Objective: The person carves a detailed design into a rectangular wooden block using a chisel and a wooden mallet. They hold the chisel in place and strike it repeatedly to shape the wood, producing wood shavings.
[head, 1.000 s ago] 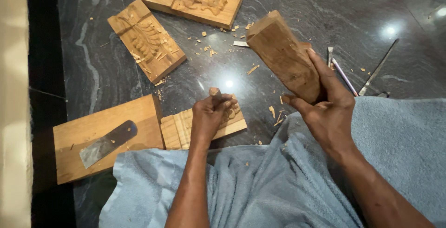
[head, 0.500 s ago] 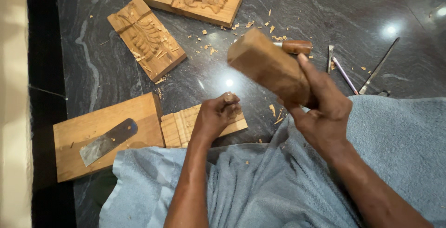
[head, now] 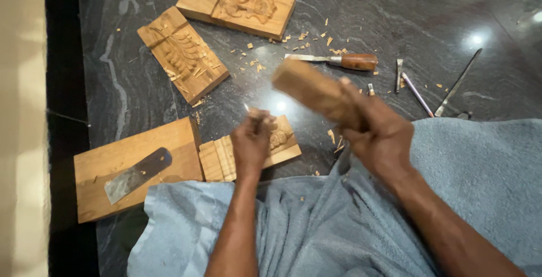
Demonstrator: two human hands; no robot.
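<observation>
Right hand (head: 379,136) was clamped round the blurred mallet (head: 316,92), raised just right of the left hand (head: 252,141), whose fingers were closed on a chisel barely visible at its top, set on the small block (head: 219,158) on the floor.

mallet (head: 316,92) swung down (blurred)

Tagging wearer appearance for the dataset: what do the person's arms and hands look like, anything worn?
Both forearms are bare: no sleeves show anywhere in the frame. The left hand and right hand wear no gloves, and no watch, bracelet or ring is visible. The right hand is motion-blurred, so small items on its fingers cannot be ruled out. Blue-grey cloth lies draped under the arms; whether it is clothing is unclear.
</observation>
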